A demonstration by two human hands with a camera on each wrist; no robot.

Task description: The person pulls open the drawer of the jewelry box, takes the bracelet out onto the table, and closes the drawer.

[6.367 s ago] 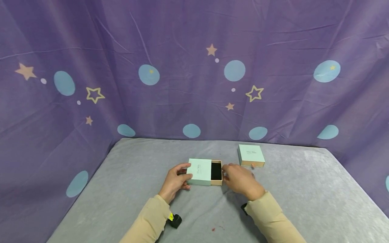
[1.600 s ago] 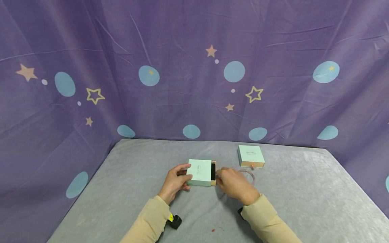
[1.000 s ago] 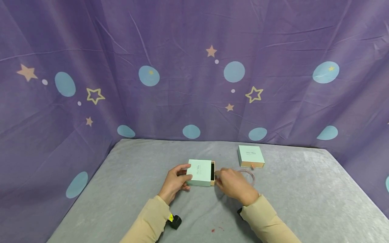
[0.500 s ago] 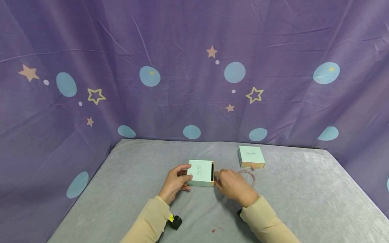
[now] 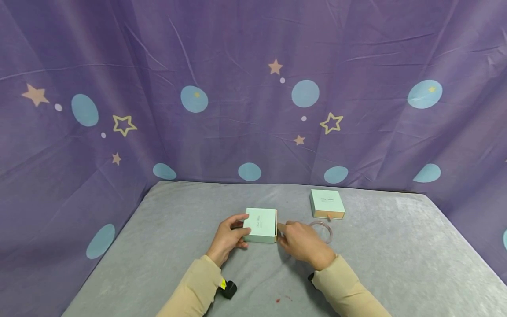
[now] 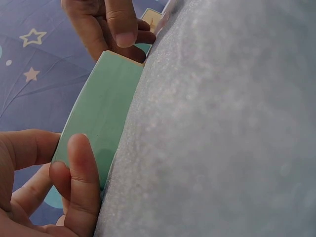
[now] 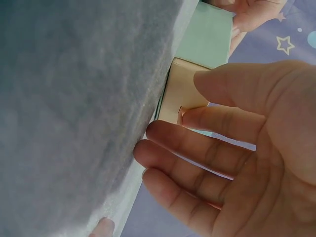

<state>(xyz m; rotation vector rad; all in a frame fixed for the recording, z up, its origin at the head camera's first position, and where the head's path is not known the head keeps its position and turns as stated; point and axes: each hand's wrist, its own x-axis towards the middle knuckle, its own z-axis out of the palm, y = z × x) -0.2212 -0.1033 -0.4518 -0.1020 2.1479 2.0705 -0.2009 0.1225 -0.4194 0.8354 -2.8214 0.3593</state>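
A mint-green drawer box (image 5: 261, 220) lies flat on the grey cloth, with small dark script on its lid. My left hand (image 5: 226, 240) grips its left end; the thumb is on top, and the left wrist view has fingers along the side. At the opposite end, the fingertips of my right hand (image 5: 306, 244) touch the tan drawer front (image 7: 183, 88). Only a thin strip of that drawer shows outside the sleeve in the head view. In the right wrist view its small orange pull tab (image 7: 180, 114) is by the index finger, and the other fingers are extended loosely.
A clear pinkish bracelet (image 5: 331, 231) lies just right of my right hand. Behind it sits a second mint-green box (image 5: 328, 200) with its orange tab facing me. A purple curtain (image 5: 237, 132) rises along the back edge of the cloth-covered table (image 5: 190, 198).
The drawer has slid left into its sleeve, from well out to almost flush, my right hand moving with it. The bracelet has come into view beside that hand. My left hand stays put.
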